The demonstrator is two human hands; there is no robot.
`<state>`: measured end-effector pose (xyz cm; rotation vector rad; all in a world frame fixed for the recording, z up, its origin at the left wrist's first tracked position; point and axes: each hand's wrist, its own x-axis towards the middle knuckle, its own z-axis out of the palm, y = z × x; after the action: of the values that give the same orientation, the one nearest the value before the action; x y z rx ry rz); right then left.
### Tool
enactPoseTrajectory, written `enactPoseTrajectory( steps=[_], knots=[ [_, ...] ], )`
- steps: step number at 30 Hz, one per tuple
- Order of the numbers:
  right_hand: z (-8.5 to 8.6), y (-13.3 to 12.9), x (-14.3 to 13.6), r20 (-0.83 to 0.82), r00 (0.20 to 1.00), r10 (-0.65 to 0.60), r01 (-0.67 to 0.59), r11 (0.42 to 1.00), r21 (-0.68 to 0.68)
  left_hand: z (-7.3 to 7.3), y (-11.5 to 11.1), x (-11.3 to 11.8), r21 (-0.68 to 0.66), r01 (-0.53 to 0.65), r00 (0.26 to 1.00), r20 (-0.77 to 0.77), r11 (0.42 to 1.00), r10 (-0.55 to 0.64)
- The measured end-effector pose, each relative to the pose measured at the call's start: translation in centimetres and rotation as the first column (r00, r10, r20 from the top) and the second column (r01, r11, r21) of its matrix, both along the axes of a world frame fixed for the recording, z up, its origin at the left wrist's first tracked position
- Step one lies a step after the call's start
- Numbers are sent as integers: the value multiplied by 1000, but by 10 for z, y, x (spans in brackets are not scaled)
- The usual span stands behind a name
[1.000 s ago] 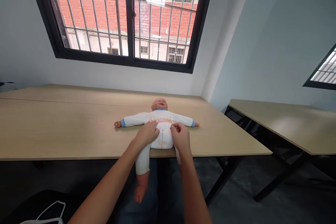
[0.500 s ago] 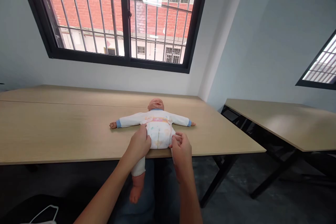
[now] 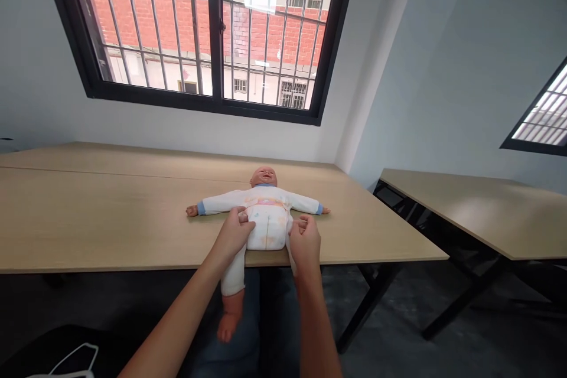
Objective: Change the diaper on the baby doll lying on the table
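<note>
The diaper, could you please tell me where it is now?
In the head view, below centre, the diaper is on the doll, by the near edge of the table, between the left hand and right hand.

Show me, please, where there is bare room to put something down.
On the near table, a wide bare patch lies left of the doll, between front edge and wall; a smaller one, between the doll and the table's right end. The separate right table shows bare top too. Crowded: the diaper, with left hand and right hand at its sides.
</note>
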<state>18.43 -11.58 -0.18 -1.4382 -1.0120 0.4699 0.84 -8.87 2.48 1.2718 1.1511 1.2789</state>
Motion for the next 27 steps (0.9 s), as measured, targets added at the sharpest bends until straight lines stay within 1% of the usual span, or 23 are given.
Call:
enactPoseTrajectory(
  steps=[1, 2, 5, 7, 10, 12, 13, 14, 17, 18, 19, 20, 22, 25, 27],
  knots=[
    [1, 0, 0, -19, 999, 27, -27, 1000, -1, 1, 0, 0, -8, 21, 1000, 24, 1000, -21],
    [3, 1, -1, -63, 995, 82, -83, 997, -7, 2, -1, 1, -16, 44, 997, 60, 999, -43],
    [12, 3, -5, -209, 943, 257, -265, 964, -11, 8, -1, 6, -49, 90, 968, 240, 995, -76],
    [19, 5, -8, -237, 923, 303, -314, 949, -7, 11, 1, 9, -79, 113, 925, 371, 990, -76],
    [26, 6, -8, -257, 918, 301, -316, 949, -19, 11, 7, 8, -105, 185, 860, 499, 977, -109],
    [26, 6, -8, -293, 919, 265, -284, 958, -25, 7, 11, 6, -98, 220, 846, 515, 971, -139],
    [25, 6, -8, -310, 920, 240, -260, 965, -24, 5, 12, 4, -94, 212, 853, 503, 973, -137],
    [25, 6, -8, -321, 923, 212, -230, 973, -19, 3, 13, 3, -92, 184, 869, 480, 979, -119],
    [23, 6, -10, -312, 942, 127, -139, 990, -16, 0, 12, 1, -93, 45, 926, 378, 995, -6],
    [23, 6, -10, -301, 946, 123, -135, 991, -19, 0, 12, 1, -91, 13, 938, 346, 996, 19],
    [23, 6, -10, -291, 947, 137, -150, 988, -24, 1, 11, 2, -89, 7, 945, 327, 996, 23],
    [24, 7, -10, -286, 945, 162, -176, 984, -25, 3, 11, 3, -90, 22, 945, 326, 996, 8],
    [25, 8, -9, -287, 931, 224, -238, 971, -15, 7, 13, 5, -94, 91, 927, 372, 991, -50],
    [27, 8, -7, -297, 914, 277, -289, 957, 4, 10, 14, 3, -92, 186, 869, 481, 978, -120],
    [27, 4, -6, -284, 920, 270, -281, 960, 0, 9, 12, -2, -96, 182, 857, 503, 979, -110]
  ],
)
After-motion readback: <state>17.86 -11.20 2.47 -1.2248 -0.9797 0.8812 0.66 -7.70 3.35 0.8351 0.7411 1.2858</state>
